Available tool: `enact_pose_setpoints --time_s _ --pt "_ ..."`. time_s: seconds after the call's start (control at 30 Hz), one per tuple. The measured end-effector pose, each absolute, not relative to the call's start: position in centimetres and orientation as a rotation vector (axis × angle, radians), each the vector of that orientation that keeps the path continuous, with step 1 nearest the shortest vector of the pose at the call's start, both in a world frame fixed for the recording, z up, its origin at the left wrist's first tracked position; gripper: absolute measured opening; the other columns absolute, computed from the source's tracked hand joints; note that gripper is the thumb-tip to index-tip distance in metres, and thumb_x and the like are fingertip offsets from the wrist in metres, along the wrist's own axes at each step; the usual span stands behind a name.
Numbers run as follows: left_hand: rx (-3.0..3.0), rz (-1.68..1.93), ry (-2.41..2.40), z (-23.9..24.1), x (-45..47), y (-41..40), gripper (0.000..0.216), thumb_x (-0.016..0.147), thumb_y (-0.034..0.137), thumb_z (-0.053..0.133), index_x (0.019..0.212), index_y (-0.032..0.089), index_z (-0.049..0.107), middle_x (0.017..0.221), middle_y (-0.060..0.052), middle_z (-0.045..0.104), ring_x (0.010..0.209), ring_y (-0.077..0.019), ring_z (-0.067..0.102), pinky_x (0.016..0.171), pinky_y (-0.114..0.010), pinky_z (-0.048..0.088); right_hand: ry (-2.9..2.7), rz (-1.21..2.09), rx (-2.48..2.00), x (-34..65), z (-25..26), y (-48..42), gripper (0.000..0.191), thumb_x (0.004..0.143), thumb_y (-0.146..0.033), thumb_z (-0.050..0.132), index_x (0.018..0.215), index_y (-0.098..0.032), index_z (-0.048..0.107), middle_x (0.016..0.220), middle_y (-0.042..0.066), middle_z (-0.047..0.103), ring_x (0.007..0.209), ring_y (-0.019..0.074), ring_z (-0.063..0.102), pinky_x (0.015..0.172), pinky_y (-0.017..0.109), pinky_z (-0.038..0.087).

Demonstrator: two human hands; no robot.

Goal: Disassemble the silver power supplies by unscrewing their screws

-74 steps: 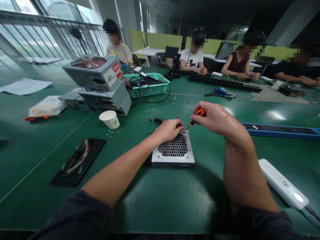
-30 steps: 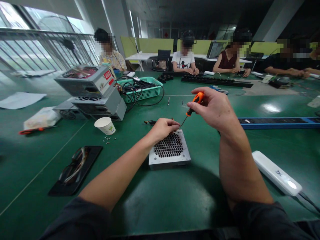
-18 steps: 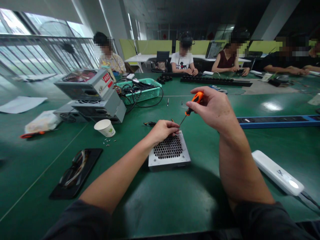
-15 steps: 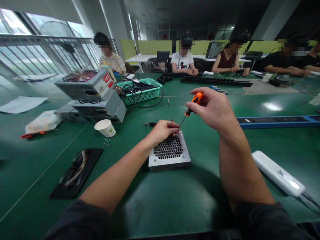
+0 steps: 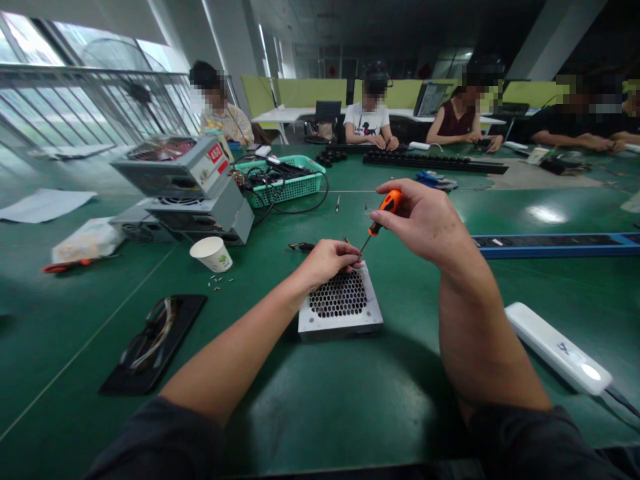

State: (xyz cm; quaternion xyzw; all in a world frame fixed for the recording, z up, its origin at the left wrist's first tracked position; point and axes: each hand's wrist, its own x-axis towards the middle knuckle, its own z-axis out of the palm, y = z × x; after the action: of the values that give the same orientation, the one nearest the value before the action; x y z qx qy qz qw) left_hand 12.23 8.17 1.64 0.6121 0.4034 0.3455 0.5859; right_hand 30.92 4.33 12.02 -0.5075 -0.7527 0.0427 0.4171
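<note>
A grey metal computer power supply (image 5: 334,326) with a honeycomb grille lies on the green table in front of me. My right hand (image 5: 424,217) grips the orange and black handle of a screwdriver (image 5: 390,203), its shaft slanting down to the unit's far right corner. Over the far edge of the grille rests my left hand (image 5: 326,261), thumb and fingers pinched beside the screwdriver tip. Whatever sits between those fingertips is too small to make out. Part of a dark cable bundle (image 5: 301,247) shows behind the left hand.
Stacked power supplies (image 5: 200,217), a green basket of cables (image 5: 290,190) and a paper cup (image 5: 213,255) with small screws beside it stand left. Glasses (image 5: 150,340) lie on a black pad. At right are a white power bank-like device (image 5: 557,347) and blue strip (image 5: 560,245). People sit opposite.
The screwdriver handle and my right hand have shifted slightly left and down. My left hand keeps its pinch at the unit's corner. The whole view has moved a little.
</note>
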Motion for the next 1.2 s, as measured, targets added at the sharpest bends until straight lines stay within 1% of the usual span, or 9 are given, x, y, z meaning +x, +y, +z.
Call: enact_pose_setpoints --time_s 0.13,0.3,0.43,0.5,0.6,0.67,0.83,1.03,1.2 --pt "1.442 0.803 0.935 1.5 12.2 8.3 0.011 0.088 0.011 0.065 0.092 0.011 0.075 0.077 -0.005 0.075 0.063 -0.0089 0.063 0.064 -0.023 0.05 -1.944 0.087 -1.28 31.0 12.2 4.0 0.039 0.083 -0.033 0.073 0.119 -0.02 0.07 0.092 0.005 0.074 0.08 0.0226 0.067 0.075 0.037 0.053" --pt "1.531 0.798 0.931 1.0 12.1 8.5 0.01 0.087 0.014 0.066 0.091 0.011 0.075 0.076 -0.004 0.074 0.061 -0.0087 0.061 0.064 -0.022 0.05 -2.084 0.224 -1.2 31.3 12.4 3.3 0.046 0.086 -0.024 0.065 0.132 -0.024 0.065 0.107 0.005 0.075 0.091 0.0235 0.07 0.082 0.036 0.055" --pt "1.706 0.765 0.982 0.9 12.1 8.3 0.012 0.089 0.019 0.064 0.093 0.013 0.074 0.076 -0.003 0.073 0.06 -0.0109 0.061 0.062 -0.024 0.05 -2.084 0.22 -1.158 30.6 12.1 3.2 0.047 0.086 -0.021 0.066 0.133 -0.025 0.064 0.106 0.004 0.075 0.091 0.0233 0.072 0.084 0.036 0.055" --pt "1.935 0.761 1.032 1.0 12.1 8.1 0.013 0.09 0.02 0.063 0.093 0.015 0.074 0.078 -0.003 0.073 0.066 -0.0137 0.064 0.068 -0.027 0.051 -2.059 0.182 -1.152 29.9 11.6 3.5 0.047 0.085 -0.022 0.068 0.132 -0.025 0.064 0.107 0.004 0.075 0.095 0.0246 0.072 0.085 0.036 0.055" --pt "2.29 0.822 1.101 1.0 11.7 8.1 0.012 0.09 0.017 0.062 0.09 0.018 0.074 0.095 -0.004 0.075 0.09 -0.0191 0.068 0.087 -0.032 0.051 -2.069 0.132 -1.118 28.9 10.7 4.1 0.045 0.085 -0.02 0.068 0.13 -0.024 0.065 0.107 0.004 0.076 0.097 0.0242 0.072 0.084 0.035 0.054" --pt "2.38 0.827 1.117 0.9 11.5 8.2 0.011 0.089 0.016 0.064 0.09 0.018 0.074 0.105 -0.005 0.074 0.1 -0.0208 0.068 0.092 -0.032 0.05 -2.093 0.107 -1.094 28.5 10.4 4.5 0.045 0.085 -0.017 0.068 0.13 -0.021 0.065 0.106 0.005 0.076 0.096 0.0233 0.072 0.083 0.033 0.053" --pt "2.416 0.741 1.074 0.5 11.4 8.5 0.01 0.089 0.017 0.065 0.091 0.019 0.075 0.105 -0.004 0.073 0.096 -0.0199 0.069 0.088 -0.031 0.052 -2.121 0.051 -1.112 28.5 10.3 4.7 0.044 0.085 -0.018 0.07 0.129 -0.019 0.066 0.108 0.007 0.076 0.092 0.0223 0.072 0.083 0.033 0.051" --pt "2.417 0.713 1.087 0.7 11.5 8.4 0.012 0.09 0.017 0.065 0.094 0.02 0.076 0.107 -0.005 0.073 0.098 -0.0198 0.069 0.091 -0.032 0.052 -2.12 0.03 -1.13 28.6 10.1 5.1 0.042 0.085 -0.018 0.069 0.126 -0.02 0.066 0.108 0.007 0.076 0.092 0.0215 0.07 0.082 0.033 0.05" --pt "2.431 0.7 1.087 0.9 11.5 8.2 0.014 0.09 0.016 0.063 0.095 0.018 0.076 0.105 -0.006 0.074 0.099 -0.02 0.069 0.092 -0.032 0.052 -2.106 0.04 -1.139 28.7 9.7 5.4 0.038 0.084 -0.021 0.072 0.121 -0.02 0.064 0.097 0.004 0.074 0.082 0.0189 0.068 0.073 0.03 0.048"
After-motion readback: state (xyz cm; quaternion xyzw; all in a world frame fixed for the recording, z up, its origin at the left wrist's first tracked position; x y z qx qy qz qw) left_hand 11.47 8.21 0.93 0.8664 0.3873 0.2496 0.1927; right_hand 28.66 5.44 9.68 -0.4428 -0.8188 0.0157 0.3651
